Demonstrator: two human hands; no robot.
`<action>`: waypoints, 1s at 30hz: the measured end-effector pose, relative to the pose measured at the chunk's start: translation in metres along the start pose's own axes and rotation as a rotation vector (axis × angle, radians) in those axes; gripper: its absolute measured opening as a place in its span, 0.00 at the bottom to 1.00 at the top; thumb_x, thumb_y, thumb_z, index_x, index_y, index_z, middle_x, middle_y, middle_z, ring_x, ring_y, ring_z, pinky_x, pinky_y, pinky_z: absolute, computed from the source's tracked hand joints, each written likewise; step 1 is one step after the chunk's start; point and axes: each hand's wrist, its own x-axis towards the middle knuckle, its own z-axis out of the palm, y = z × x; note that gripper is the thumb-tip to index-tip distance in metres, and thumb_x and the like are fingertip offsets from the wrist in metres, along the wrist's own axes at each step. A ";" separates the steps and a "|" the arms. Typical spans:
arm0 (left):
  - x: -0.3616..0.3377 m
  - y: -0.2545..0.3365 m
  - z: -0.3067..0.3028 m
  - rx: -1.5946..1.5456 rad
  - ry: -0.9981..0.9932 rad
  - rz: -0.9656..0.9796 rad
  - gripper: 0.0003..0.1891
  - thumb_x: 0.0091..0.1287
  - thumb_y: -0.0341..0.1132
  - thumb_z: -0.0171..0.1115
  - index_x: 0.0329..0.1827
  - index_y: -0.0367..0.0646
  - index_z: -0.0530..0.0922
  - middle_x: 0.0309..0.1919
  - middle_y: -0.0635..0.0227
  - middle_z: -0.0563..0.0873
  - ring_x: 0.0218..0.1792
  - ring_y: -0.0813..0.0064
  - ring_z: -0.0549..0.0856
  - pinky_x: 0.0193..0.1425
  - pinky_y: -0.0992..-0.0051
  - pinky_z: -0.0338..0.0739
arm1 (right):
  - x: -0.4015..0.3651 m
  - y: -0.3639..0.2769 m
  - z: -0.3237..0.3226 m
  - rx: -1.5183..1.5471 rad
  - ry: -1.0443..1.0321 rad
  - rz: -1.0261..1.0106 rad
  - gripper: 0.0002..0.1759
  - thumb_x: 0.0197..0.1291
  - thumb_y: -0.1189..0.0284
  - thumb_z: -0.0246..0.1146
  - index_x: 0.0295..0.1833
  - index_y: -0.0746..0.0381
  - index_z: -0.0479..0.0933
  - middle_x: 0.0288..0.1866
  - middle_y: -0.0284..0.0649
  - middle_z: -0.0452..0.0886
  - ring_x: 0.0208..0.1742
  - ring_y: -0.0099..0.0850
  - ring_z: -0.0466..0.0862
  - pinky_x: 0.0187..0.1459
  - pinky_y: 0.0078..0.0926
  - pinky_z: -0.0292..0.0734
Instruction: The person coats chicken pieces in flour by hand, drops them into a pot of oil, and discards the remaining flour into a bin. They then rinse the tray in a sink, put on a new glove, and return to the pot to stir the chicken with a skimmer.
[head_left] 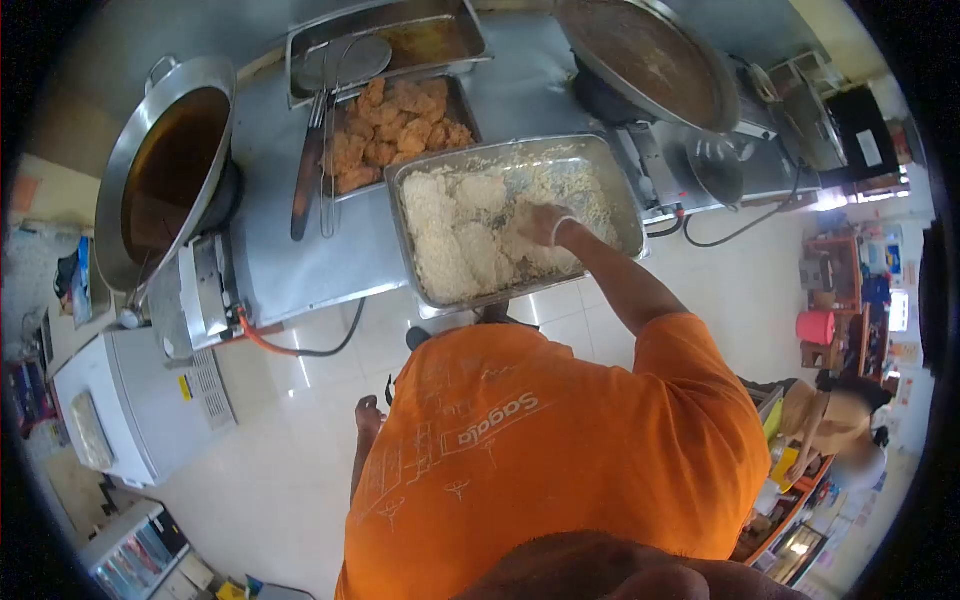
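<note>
My right hand (541,224), with a pale band at the wrist, reaches down into a metal tray (425,305). Its fingertips are hidden among flour-coated pieces (462,240) that look like breaded chicken, and pale crumbly coating (580,190) surrounds it. Whether those fingers grip a piece, I cannot tell. Away from the counter, my left hand (369,412) hangs low at my side over the floor, its fingers loosely curled with nothing visible in them.
Behind the tray is a pan of fried chicken (400,125), with tongs (312,165) beside it. Large pans of oil stand left (165,175) and right (655,60) on burners. A hose (335,350) hangs off the counter front. Another person (825,420) is at the far right.
</note>
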 end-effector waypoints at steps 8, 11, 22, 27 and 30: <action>0.019 0.021 -0.025 -0.120 0.034 -0.052 0.14 0.64 0.40 0.51 0.49 0.42 0.73 0.16 0.68 0.73 0.16 0.74 0.77 0.16 0.75 0.68 | -0.002 0.028 0.022 0.066 0.315 -0.282 0.23 0.62 0.53 0.48 0.59 0.52 0.69 0.49 0.45 0.79 0.49 0.47 0.78 0.51 0.43 0.71; 0.019 0.026 -0.035 -0.099 0.037 0.030 0.14 0.64 0.39 0.52 0.49 0.43 0.73 0.16 0.67 0.73 0.16 0.74 0.77 0.16 0.75 0.68 | -0.038 0.008 -0.022 0.042 0.312 -0.185 0.23 0.63 0.55 0.49 0.58 0.56 0.68 0.46 0.50 0.79 0.45 0.49 0.79 0.47 0.44 0.73; 0.035 0.007 -0.047 -0.070 -0.075 -0.003 0.12 0.63 0.38 0.52 0.47 0.45 0.74 0.17 0.69 0.73 0.17 0.75 0.77 0.17 0.76 0.68 | -0.088 0.023 -0.107 0.091 0.479 0.057 0.23 0.61 0.58 0.54 0.52 0.66 0.71 0.38 0.60 0.78 0.41 0.53 0.79 0.43 0.42 0.73; 0.049 0.009 -0.045 -0.149 -0.057 -0.111 0.12 0.64 0.40 0.53 0.47 0.48 0.74 0.18 0.70 0.73 0.17 0.76 0.77 0.16 0.77 0.67 | -0.149 0.013 -0.191 0.192 0.661 0.007 0.31 0.59 0.55 0.58 0.55 0.72 0.70 0.43 0.61 0.78 0.45 0.44 0.81 0.45 0.32 0.73; 0.067 -0.004 -0.037 -0.149 -0.040 -0.077 0.12 0.64 0.42 0.53 0.47 0.48 0.74 0.17 0.71 0.73 0.16 0.77 0.76 0.15 0.78 0.66 | -0.168 0.013 -0.234 0.063 0.595 0.046 0.32 0.58 0.56 0.59 0.57 0.73 0.68 0.45 0.58 0.79 0.44 0.37 0.81 0.45 0.29 0.73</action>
